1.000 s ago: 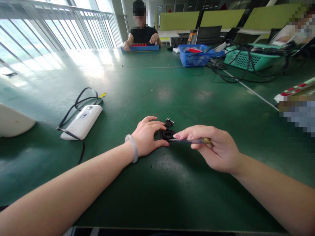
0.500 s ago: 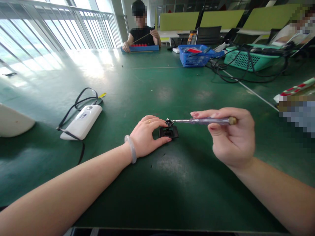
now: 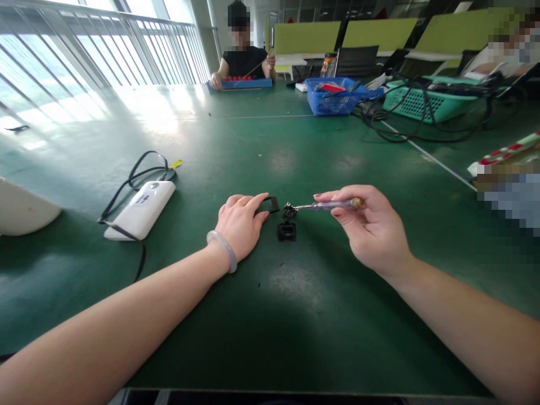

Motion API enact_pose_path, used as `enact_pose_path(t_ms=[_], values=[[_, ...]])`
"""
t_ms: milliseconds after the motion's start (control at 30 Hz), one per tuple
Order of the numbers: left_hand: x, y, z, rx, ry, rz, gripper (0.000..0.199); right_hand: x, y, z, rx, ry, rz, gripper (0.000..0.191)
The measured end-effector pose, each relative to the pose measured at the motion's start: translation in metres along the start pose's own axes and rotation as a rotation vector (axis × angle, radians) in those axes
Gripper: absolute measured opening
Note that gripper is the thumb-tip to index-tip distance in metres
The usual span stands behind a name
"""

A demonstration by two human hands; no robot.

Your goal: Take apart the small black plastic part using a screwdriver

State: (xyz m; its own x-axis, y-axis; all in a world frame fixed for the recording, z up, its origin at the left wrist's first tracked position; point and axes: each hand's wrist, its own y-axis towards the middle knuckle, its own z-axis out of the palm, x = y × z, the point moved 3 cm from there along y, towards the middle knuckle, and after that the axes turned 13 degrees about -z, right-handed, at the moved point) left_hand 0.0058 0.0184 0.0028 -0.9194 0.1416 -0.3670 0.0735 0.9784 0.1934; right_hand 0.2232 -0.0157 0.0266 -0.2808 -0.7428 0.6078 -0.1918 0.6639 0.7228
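A small black pronged piece (image 3: 289,211) lies on the green table (image 3: 270,337) between the two hands, with a black socket body (image 3: 287,232) just on its near side. Half a second ago a black frame (image 3: 274,204) stood around the socket body; now it is away from it, to the left of the pronged piece, and the body lies bare.

The left hand (image 3: 239,225) has shifted left and a little away from the wearer with the frame. Its index finger and thumb are parted only by the frame's width and pinch it at opposite edges; the palm faces down, the other fingers bent beside the index, a pale bracelet (image 3: 223,252) around the wrist.

The right hand (image 3: 375,230) is closed around the handle of a screwdriver (image 3: 337,205), fingers above and thumb below. The tool lies nearly level, its tip pointing left at the prongs as before; whether it touches them I cannot tell. This hand is farther left than in the previous picture, with the forearm slanting in from the lower right.

Well to the left lies a white power bank (image 3: 141,211) with a black cable (image 3: 143,264). Across the table, a co-worker (image 3: 244,62) now holds one hand raised beside a blue tray (image 3: 247,84).
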Motion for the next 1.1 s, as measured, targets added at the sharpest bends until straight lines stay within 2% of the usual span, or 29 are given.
enact_pose_path(t_ms=[133, 233, 367, 500, 633, 767, 900, 1100], values=[[0.000, -0.001, 0.000, -0.009, 0.099, -0.030, 0.036, 0.000, 0.000, 0.000, 0.016, 0.006, 0.007, 0.013], [-0.002, -0.001, -0.001, 0.000, 0.091, -0.002, 0.037, 0.002, 0.000, 0.000, 0.025, 0.067, 0.008, 0.012], [-0.009, -0.004, -0.002, 0.013, -0.022, 0.164, 0.040, 0.005, 0.001, -0.001, -0.010, 0.077, -0.020, 0.014], [-0.015, -0.008, -0.001, 0.090, -0.060, 0.296, 0.040, 0.003, 0.001, 0.002, 0.042, 0.084, 0.005, 0.013], [-0.012, -0.007, 0.000, 0.117, -0.052, 0.272, 0.034, 0.002, 0.000, 0.004, 0.099, 0.080, -0.012, 0.012], [-0.008, -0.002, -0.001, 0.070, -0.070, 0.180, 0.020, 0.003, 0.000, 0.003, 0.104, 0.048, -0.014, 0.012], [-0.009, -0.002, -0.005, 0.005, -0.226, 0.191, 0.012, 0.003, 0.001, 0.003, 0.101, 0.034, -0.008, 0.012], [-0.018, -0.013, -0.010, 0.042, -0.528, 0.410, 0.019, 0.002, 0.001, 0.003, 0.085, 0.025, -0.005, 0.013]])
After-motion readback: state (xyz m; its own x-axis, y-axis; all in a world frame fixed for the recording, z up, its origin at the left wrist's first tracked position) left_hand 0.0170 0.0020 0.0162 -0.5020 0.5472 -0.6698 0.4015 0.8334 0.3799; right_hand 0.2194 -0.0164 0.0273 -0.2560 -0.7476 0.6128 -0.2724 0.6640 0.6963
